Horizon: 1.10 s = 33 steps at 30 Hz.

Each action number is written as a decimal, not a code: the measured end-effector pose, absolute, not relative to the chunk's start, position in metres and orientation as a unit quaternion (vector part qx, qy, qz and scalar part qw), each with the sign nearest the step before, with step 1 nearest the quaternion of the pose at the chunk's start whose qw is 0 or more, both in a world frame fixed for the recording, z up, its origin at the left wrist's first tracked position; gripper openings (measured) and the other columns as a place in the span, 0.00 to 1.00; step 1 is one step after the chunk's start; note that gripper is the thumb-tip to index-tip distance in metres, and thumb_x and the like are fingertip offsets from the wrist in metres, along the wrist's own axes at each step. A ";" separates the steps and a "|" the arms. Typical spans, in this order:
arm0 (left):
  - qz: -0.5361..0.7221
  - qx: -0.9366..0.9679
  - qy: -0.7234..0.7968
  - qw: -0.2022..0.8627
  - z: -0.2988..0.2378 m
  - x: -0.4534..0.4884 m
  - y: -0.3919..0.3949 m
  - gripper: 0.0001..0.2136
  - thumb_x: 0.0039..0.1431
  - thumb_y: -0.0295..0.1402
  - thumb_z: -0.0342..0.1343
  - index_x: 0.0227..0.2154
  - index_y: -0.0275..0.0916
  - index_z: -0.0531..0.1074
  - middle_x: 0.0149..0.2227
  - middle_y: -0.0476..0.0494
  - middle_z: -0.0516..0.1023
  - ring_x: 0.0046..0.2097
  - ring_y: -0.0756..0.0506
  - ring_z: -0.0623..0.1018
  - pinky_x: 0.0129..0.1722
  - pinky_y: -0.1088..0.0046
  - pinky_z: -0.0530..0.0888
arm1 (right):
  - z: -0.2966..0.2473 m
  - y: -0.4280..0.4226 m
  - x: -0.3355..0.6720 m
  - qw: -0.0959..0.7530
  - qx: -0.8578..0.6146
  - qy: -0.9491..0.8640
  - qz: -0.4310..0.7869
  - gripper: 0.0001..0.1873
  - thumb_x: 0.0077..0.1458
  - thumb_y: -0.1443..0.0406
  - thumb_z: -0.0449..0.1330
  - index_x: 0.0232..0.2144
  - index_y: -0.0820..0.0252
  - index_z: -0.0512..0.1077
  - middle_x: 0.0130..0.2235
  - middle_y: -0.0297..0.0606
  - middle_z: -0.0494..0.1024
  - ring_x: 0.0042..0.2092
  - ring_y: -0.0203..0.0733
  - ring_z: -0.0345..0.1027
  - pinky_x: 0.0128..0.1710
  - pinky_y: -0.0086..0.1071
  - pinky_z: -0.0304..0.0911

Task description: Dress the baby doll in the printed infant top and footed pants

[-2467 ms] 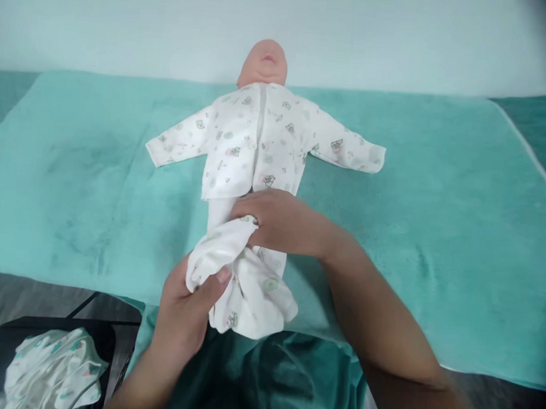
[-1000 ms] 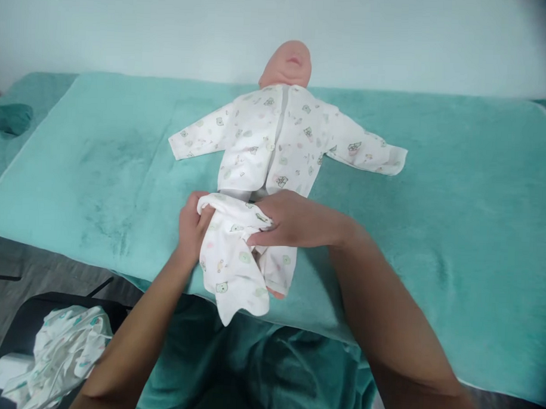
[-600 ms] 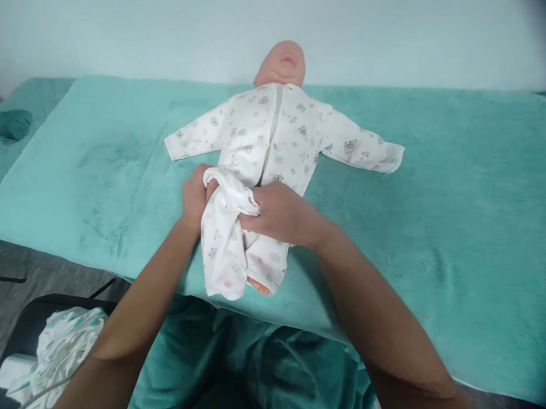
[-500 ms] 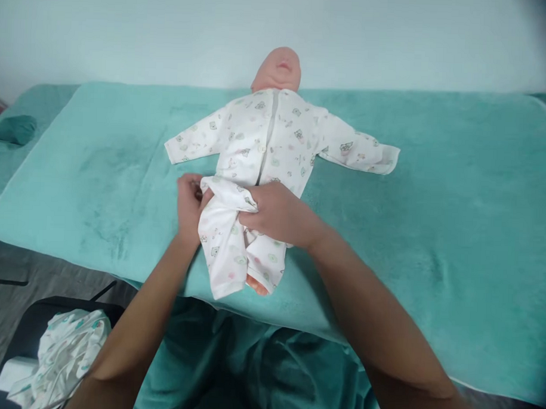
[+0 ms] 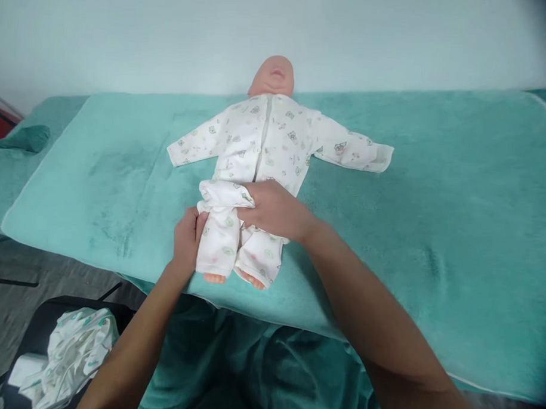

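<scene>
A baby doll (image 5: 272, 76) lies on its back, dressed in a white printed top (image 5: 286, 139) with a slit down the front. White printed baby pants (image 5: 218, 244) cover its legs, their waist bunched around thigh height. Both feet poke out of the leg cuffs. With fingers closed, my left hand (image 5: 189, 234) grips the pants at their left side. My right hand (image 5: 273, 210) pinches the bunched waistband from the right, thumb below and fingers partly hidden by cloth.
A green padded cover (image 5: 433, 234) spreads over the table beneath the doll, against a pale wall (image 5: 395, 42). At lower left, crumpled printed cloth (image 5: 77, 347) and a white item lie on a black chair (image 5: 40, 316). Green fabric hangs below the front edge.
My left hand has slid down the pants' left side from the waist. The left leg cuff has moved up, and that foot now shows. My right hand keeps its grip.
</scene>
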<state>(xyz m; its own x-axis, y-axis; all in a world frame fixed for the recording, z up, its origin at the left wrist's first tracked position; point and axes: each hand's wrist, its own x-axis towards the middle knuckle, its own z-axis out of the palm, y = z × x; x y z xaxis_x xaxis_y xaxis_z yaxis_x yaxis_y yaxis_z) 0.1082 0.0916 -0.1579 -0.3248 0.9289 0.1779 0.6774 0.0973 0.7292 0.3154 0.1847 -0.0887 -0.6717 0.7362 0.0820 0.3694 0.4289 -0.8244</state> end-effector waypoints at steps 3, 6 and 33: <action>0.401 0.549 0.725 0.110 -0.164 0.107 0.117 0.13 0.67 0.46 0.52 0.32 0.43 0.66 0.28 0.49 0.72 0.31 0.45 0.70 0.32 0.68 0.63 | -0.091 0.185 0.317 0.228 -0.323 -0.814 0.427 0.05 0.52 0.71 0.55 0.30 0.58 0.70 0.26 0.28 0.75 0.30 0.36 0.67 0.31 0.30 0.56; 0.443 0.541 0.708 0.103 -0.169 0.107 0.132 0.14 0.67 0.45 0.55 0.31 0.43 0.65 0.27 0.51 0.69 0.30 0.47 0.67 0.32 0.69 0.62 | -0.093 0.186 0.317 0.239 -0.313 -0.816 0.424 0.04 0.53 0.70 0.56 0.27 0.57 0.68 0.25 0.28 0.73 0.30 0.36 0.66 0.32 0.31 0.56; 0.196 0.712 0.661 0.130 -0.081 0.143 0.161 0.17 0.54 0.32 0.65 0.44 0.42 0.67 0.48 0.43 0.69 0.37 0.46 0.72 0.33 0.68 0.67 | -0.094 0.180 0.320 0.216 -0.526 -0.822 -0.006 0.04 0.64 0.66 0.55 0.38 0.60 0.69 0.41 0.46 0.75 0.40 0.48 0.67 0.30 0.36 0.49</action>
